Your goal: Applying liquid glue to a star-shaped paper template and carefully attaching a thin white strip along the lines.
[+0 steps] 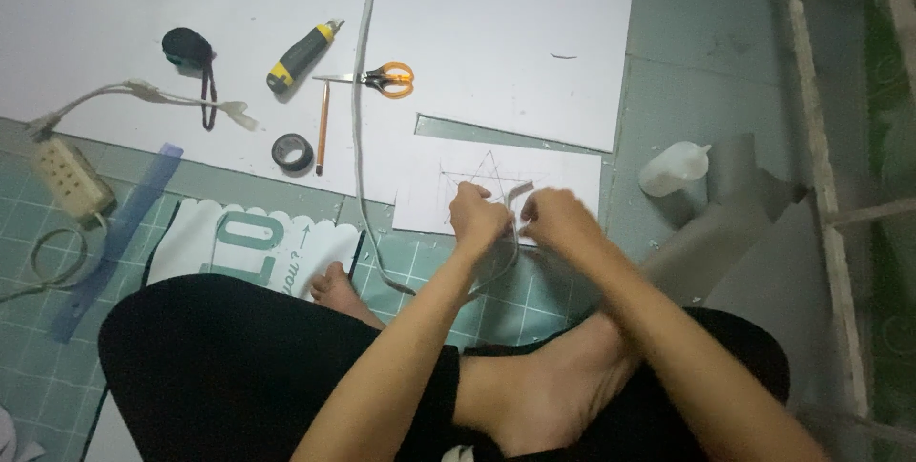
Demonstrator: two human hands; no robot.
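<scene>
Far left on the green cutting mat point(420, 281): a beige power strip point(69, 176) with its cord looped beside it, and a blue ruler point(119, 238) lying at a slant. Up on the big white board point(477, 23): a black tape measure point(186, 47), a white plug lead point(143, 97), a black and yellow screwdriver point(303, 54), a roll of black tape point(292, 152), a pencil point(323, 128), and orange-handled scissors point(382, 78). A grey cable point(361, 90) runs down the board toward my lap.

Centre: my left hand point(477, 219) is clenched around a thin clear strip point(506, 262) that bows down in a loop below my knuckles. My right hand point(558, 221) is closed on the strip's other end, just beside the left; the fingertips are blurred, so I cannot tell exactly how they pinch. Both hands hover over a small white sheet point(563, 180) with a star drawn in pencil. My bare feet sit below, legs crossed.

Right: a white squeeze bottle point(674, 168) lies on its side on the floor, well apart from my hands.

Risks, as I judge them: the strip is bent under tension, so a loose grip could let it spring free or kink. The cable lies close under my left wrist and could snag. My wrists could smudge the pencil star.
</scene>
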